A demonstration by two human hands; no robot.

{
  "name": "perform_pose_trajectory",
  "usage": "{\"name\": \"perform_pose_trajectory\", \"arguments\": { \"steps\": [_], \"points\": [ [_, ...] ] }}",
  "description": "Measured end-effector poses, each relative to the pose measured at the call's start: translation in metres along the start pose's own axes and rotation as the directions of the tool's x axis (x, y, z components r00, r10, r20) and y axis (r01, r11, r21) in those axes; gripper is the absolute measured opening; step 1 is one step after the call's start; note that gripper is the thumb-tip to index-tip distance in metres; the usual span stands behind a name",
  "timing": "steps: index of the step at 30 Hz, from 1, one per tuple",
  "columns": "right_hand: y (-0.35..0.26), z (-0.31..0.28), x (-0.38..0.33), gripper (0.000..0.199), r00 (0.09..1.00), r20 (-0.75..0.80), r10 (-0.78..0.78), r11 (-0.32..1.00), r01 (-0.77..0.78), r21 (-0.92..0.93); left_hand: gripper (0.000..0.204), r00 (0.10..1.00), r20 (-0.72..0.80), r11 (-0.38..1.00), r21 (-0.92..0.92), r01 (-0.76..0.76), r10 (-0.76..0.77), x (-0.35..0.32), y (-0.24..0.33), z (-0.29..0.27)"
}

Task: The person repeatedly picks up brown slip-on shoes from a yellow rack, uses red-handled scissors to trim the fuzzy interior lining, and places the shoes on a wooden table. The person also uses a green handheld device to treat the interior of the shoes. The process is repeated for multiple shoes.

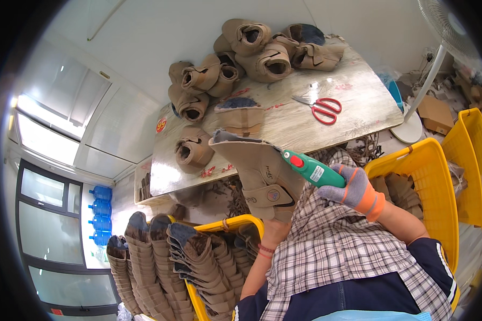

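At the near left, a yellow basket (235, 222) holds stacked tan boot uppers (160, 262). Just right of it, the left hand (276, 232) has its grip closed under a tan boot (260, 171), held upright before the tabletop (305, 123). Further right, the gloved right hand (353, 190) grips a green handheld tool (310, 167), its tip touching the boot's top edge.

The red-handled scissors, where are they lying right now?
In the head view the red-handled scissors lie flat on the worktable, toward its right end, just below the pile of tan boot uppers and above the green handheld tool.
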State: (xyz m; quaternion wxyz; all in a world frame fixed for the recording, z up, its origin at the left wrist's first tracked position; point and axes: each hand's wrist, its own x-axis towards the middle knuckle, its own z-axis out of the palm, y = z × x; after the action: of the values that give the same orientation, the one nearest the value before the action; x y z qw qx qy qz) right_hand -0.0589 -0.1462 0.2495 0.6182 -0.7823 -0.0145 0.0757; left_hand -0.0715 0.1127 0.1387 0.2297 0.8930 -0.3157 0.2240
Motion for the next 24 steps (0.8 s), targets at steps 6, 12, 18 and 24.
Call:
{"name": "perform_pose_trajectory", "arguments": {
  "steps": [6,12,18,24],
  "points": [
    [0.017,-0.015,0.012,0.046,0.983,-0.170,-0.074,0.995,0.085,0.059,0.040,0.971,-0.023,0.849,-0.490,0.195,-0.237,0.001,0.010,-0.015],
    [0.086,-0.040,-0.010,0.054,0.955,-0.294,-0.024,0.880,-0.120,-0.460,0.042,0.537,0.433,-0.381,-0.900,0.212,-0.724,0.009,-0.035,-0.043],
    [0.133,-0.014,-0.037,0.065,0.980,-0.079,0.181,0.666,-0.181,-0.723,0.041,0.632,0.573,-0.650,-0.747,0.140,-0.522,-0.030,-0.086,-0.015],
    [0.141,-0.002,-0.041,0.057,0.993,0.034,0.111,0.580,-0.037,-0.814,0.052,0.613,0.640,-0.757,-0.646,0.104,-0.463,-0.028,-0.088,0.006]
  ]
}}
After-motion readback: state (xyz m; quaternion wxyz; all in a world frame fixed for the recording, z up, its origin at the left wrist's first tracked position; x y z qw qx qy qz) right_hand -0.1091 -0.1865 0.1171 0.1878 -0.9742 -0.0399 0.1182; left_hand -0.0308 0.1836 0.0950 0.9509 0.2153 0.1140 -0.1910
